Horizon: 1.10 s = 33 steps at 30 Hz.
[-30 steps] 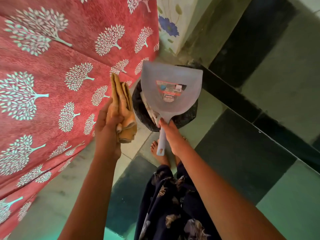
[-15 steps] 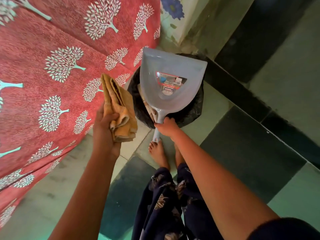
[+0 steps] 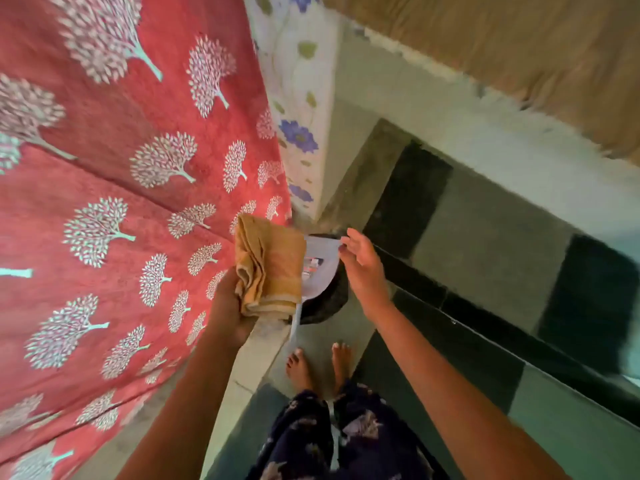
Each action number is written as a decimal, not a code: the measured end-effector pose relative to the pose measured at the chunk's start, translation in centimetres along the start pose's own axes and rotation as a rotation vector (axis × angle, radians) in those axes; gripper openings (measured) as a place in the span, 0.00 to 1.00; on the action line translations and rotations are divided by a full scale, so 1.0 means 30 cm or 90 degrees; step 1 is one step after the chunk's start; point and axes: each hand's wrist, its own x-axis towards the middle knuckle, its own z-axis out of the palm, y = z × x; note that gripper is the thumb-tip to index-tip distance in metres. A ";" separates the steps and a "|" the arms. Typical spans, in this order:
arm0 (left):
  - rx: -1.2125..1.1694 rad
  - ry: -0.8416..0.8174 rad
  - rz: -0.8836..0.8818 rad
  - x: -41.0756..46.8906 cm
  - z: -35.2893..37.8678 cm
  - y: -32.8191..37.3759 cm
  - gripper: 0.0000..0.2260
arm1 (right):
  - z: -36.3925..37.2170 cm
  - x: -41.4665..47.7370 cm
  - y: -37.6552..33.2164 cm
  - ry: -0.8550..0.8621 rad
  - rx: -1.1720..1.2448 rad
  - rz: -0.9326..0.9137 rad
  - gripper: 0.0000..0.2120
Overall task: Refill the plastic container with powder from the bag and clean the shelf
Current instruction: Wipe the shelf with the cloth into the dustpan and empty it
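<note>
Over the black bin, the right hand, fingers spread, touches the dustpan; unsupported, it may topple. Left hand clamps the cloth.

Mustard-yellow cloth; pale grey dustpan with multicoloured label; black bin; red curtain, white tree motifs; green-and-black chequered floor.

Both arms are bare, without sleeves. Dark navy trousers with a pale floral print cover the legs; the feet are bare.
</note>
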 end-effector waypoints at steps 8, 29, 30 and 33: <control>0.035 -0.342 0.047 -0.330 0.526 0.119 0.35 | -0.446 -0.389 -0.400 0.147 0.019 -0.228 0.21; 0.372 -0.250 0.127 -0.562 1.886 -0.390 0.09 | -1.834 -0.641 -0.378 0.344 0.054 -0.318 0.23; 0.381 -0.247 0.134 -0.549 1.924 -0.390 0.09 | -1.858 -0.622 -0.378 0.349 0.053 -0.313 0.23; 0.386 -0.205 0.158 -0.481 2.017 -0.370 0.19 | -1.913 -0.552 -0.380 0.349 0.059 -0.309 0.23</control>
